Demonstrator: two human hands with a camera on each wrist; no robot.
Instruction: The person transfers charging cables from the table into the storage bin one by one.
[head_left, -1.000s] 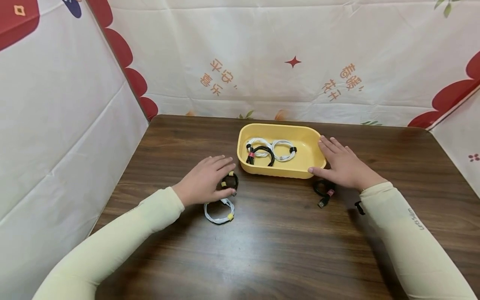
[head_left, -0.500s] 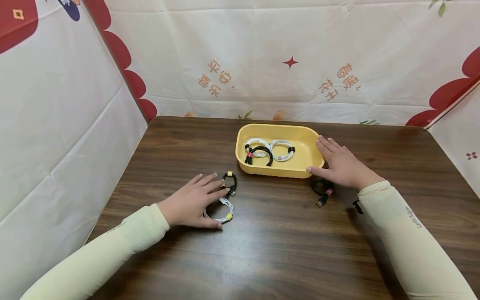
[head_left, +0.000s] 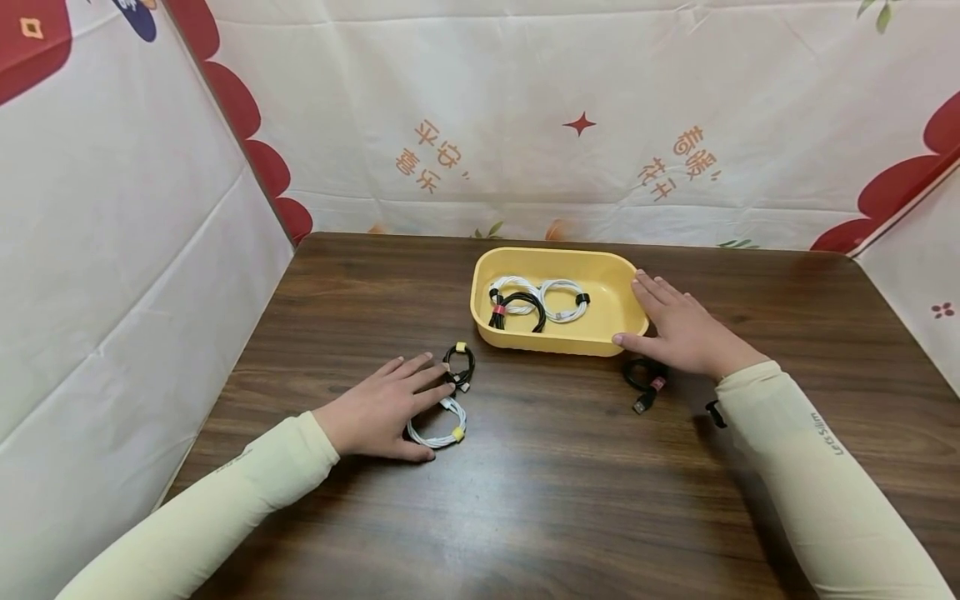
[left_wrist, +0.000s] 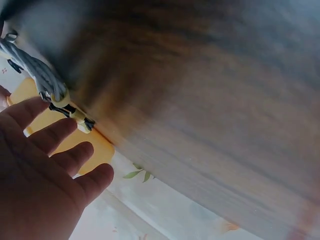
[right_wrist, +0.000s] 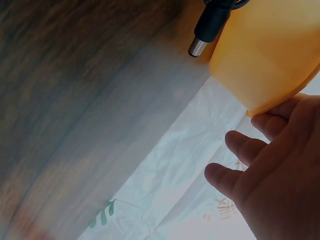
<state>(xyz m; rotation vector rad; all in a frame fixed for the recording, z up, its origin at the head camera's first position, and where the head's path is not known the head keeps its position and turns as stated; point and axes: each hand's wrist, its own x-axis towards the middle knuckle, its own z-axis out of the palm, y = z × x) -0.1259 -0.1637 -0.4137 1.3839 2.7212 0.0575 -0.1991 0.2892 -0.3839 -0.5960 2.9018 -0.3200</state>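
My left hand (head_left: pixel 378 408) spreads its fingers over the left part of a coiled white cable (head_left: pixel 437 442) with a yellow tie. Whether it touches that coil I cannot tell. Just beyond its fingertips lies a coiled black cable (head_left: pixel 471 367) with yellow ties. My right hand (head_left: pixel 682 329) rests with straight fingers at the right end of a yellow bin (head_left: pixel 555 342); in the right wrist view, fingers meet the bin's rim (right_wrist: pixel 280 104). Below that hand lies a black cable (head_left: pixel 647 398) with a pink tie, partly hidden; its metal-tipped plug (right_wrist: pixel 210 25) shows in the right wrist view.
Inside the bin lie two coiled white cables (head_left: pixel 564 285) with black ties and a coiled black cable (head_left: pixel 498 319) with a red tie. A small black item (head_left: pixel 717 414) shows beside the right sleeve. Printed cloth (head_left: pixel 525 83) hangs behind the brown wooden table (head_left: pixel 540 500).
My left hand has moved back toward the near left, from over the black coil to over the white coil, uncovering the black one. The right hand stays at the bin.
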